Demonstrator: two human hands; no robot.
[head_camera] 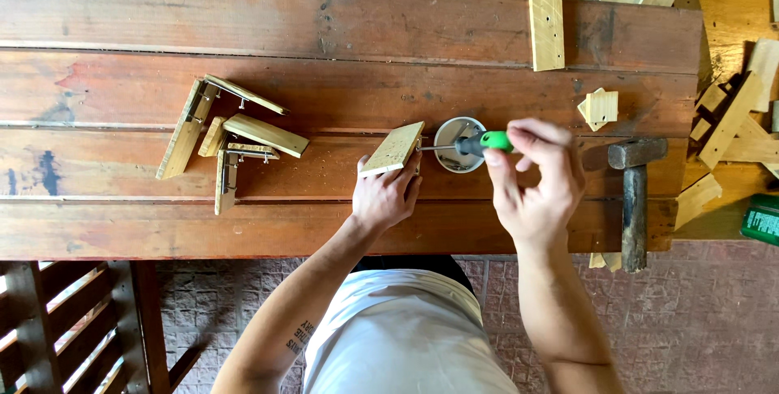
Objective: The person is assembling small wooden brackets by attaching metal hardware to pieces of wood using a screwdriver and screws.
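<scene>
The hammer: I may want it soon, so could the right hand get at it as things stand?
Probably not at once: the right hand is gripping the green-handled screwdriver. The hammer lies just to its right on the workbench, with nothing between them.

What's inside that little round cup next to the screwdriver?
The round cup on the wooden table seems to hold a few thin metal pieces, maybe screws. The screwdriver in the right hand crosses over it and hides part of the inside.
</scene>
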